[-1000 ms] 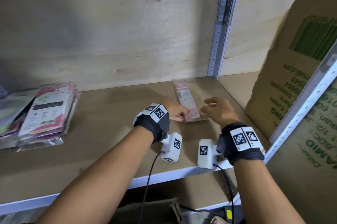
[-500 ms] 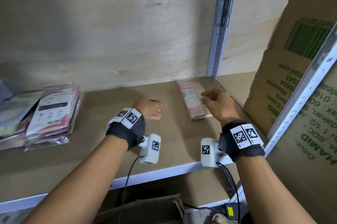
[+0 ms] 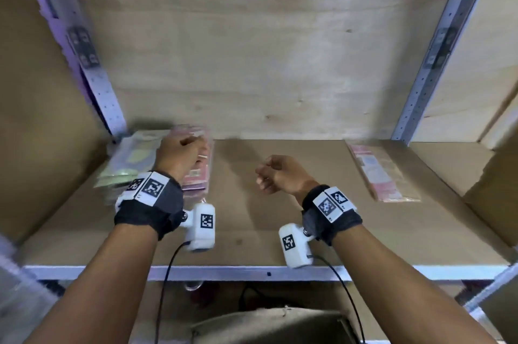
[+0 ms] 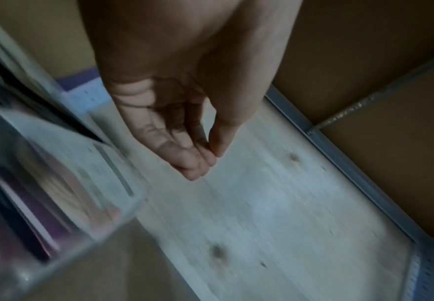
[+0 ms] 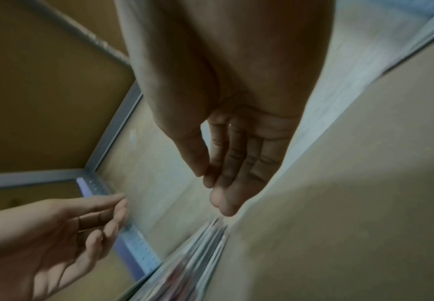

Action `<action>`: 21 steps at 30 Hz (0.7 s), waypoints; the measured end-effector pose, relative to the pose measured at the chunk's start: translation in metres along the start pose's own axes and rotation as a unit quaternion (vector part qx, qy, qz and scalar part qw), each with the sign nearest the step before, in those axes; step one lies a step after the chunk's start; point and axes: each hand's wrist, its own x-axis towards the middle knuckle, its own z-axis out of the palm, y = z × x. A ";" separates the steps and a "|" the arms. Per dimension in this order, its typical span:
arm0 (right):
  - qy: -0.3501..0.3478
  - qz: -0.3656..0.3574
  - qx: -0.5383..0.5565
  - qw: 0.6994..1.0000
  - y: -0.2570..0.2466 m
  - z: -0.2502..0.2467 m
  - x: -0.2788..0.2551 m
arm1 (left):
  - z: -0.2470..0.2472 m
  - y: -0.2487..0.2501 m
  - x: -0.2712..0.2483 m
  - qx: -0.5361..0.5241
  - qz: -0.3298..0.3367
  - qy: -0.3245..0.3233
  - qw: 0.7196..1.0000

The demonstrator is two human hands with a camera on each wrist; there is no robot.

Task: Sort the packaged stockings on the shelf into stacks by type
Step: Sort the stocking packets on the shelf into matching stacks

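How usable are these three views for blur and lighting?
Head view: mostly sharp, but the left hand and the packet stacks under it smear; straight shelf posts bow. Left wrist view: dim, packets streaked, fingers fairly clear. Right wrist view: dim and soft, the right hand backlit.

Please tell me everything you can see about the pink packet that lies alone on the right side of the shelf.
The pink packet is a long, narrow, flat pack in clear glossy film, with a pale pink and white printed insert; the print is too blurred to read. It lies flat on the brown shelf board, near the right upright, its long side running from back to front, slightly slanted. Nothing touches it; both hands are away from it.
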 end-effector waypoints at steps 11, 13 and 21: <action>-0.032 0.019 -0.114 0.993 -0.024 0.123 0.093 | -0.089 -0.027 0.030 -0.012 -0.031 0.056 0.998; -0.026 0.035 -0.119 0.992 -0.019 0.126 0.096 | -0.089 -0.025 0.029 -0.012 -0.032 0.048 0.998; -0.032 0.043 0.024 0.998 -0.001 0.075 0.057 | -0.048 -0.019 0.025 -0.012 -0.043 0.023 0.999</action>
